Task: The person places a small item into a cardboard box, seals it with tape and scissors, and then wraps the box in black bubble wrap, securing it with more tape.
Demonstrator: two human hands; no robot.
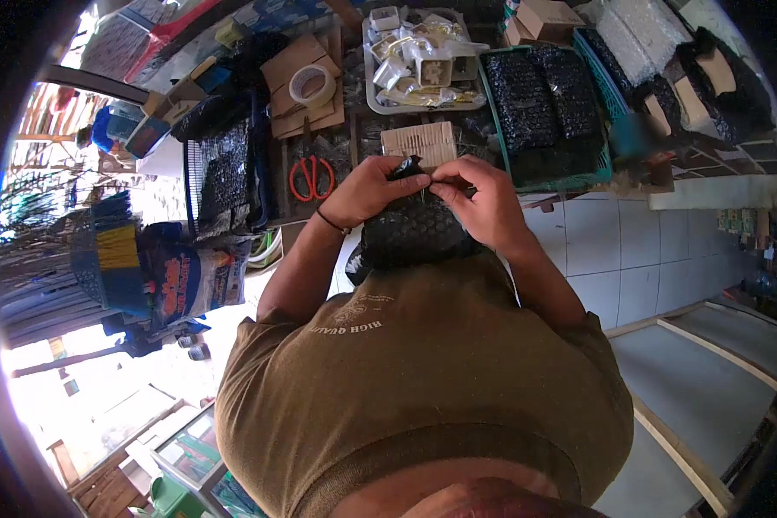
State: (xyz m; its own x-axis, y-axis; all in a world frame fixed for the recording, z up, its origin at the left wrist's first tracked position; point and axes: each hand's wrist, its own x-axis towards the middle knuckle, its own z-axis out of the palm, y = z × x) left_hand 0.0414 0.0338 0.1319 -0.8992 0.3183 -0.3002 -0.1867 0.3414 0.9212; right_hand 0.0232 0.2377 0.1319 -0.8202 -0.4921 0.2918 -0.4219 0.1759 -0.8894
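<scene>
Black bubble wrap (419,229) lies in front of my chest, at the near edge of the work surface. My left hand (374,192) is closed on its upper edge, with a dark folded piece standing up by the fingers. Beside it my right hand (479,197) pinches at the same edge, the fingertips of both hands almost touching. What the right fingertips hold is too small to make out. Just beyond the hands sits a light wooden slatted piece (420,143), partly hidden by them.
Red-handled scissors (312,179) and a tape roll (312,86) on cardboard (289,65) are at the left. A white tray (388,107) of plastic-bagged items stands behind. At the right, a green crate (604,164) holds black-wrapped packages (527,99).
</scene>
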